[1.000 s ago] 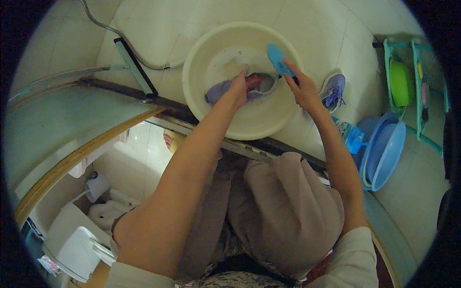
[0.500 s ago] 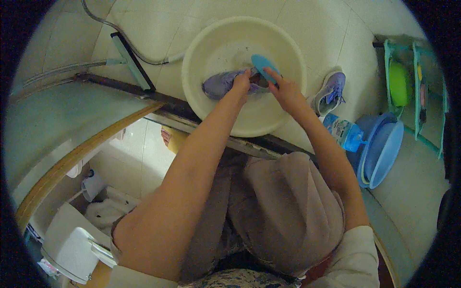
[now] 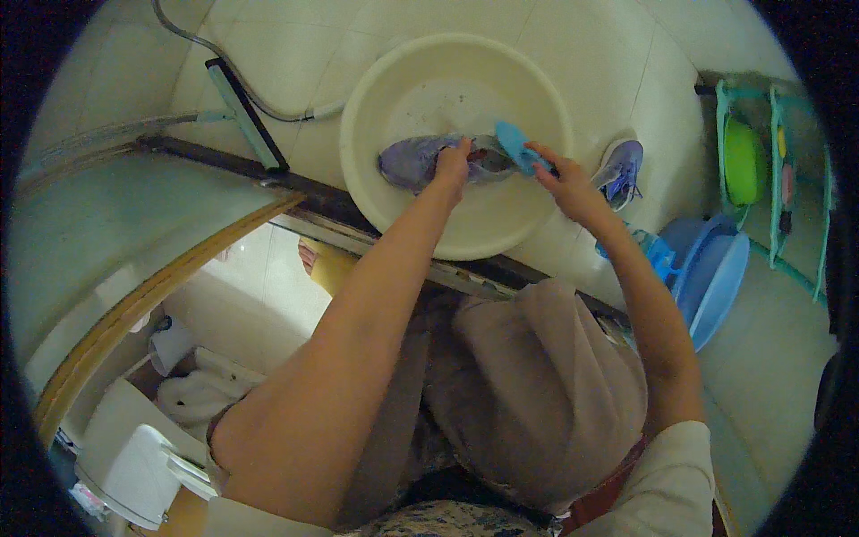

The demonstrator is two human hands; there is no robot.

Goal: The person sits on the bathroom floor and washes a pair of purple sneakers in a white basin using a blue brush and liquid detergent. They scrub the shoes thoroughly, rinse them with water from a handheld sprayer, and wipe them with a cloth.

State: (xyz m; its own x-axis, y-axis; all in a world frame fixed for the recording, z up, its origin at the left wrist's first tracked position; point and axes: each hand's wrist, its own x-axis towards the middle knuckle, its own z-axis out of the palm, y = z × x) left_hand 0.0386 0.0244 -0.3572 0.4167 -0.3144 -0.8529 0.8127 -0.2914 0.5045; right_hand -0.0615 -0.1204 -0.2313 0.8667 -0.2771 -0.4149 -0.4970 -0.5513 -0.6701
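A purple sneaker [image 3: 407,161] lies on its side or tilted in a cream plastic basin [image 3: 358,107], its toe toward the left. My left hand [image 3: 454,166] is closed on the shoe near its opening. Against the heel end, my right hand [image 3: 565,186] grips a blue oval scrub brush [image 3: 512,143]; its bristles cannot be made out. A little water with dark specks shows at the basin's bottom. Outside the basin, to the right, stands the other purple sneaker [image 3: 619,168] with its laces loose.
Blue basins [image 3: 707,277] and a blue-labelled bottle [image 3: 649,249] sit at the right, before a green rack [image 3: 777,170]. A squeegee [image 3: 246,116] and grey hose [image 3: 228,67] lie left of the basin. A dark door track [image 3: 335,210] runs beneath my arms.
My right hand has drawn the brush rightward, from the shoe's opening to its heel end. My left hand keeps its hold on the sneaker, almost in place.
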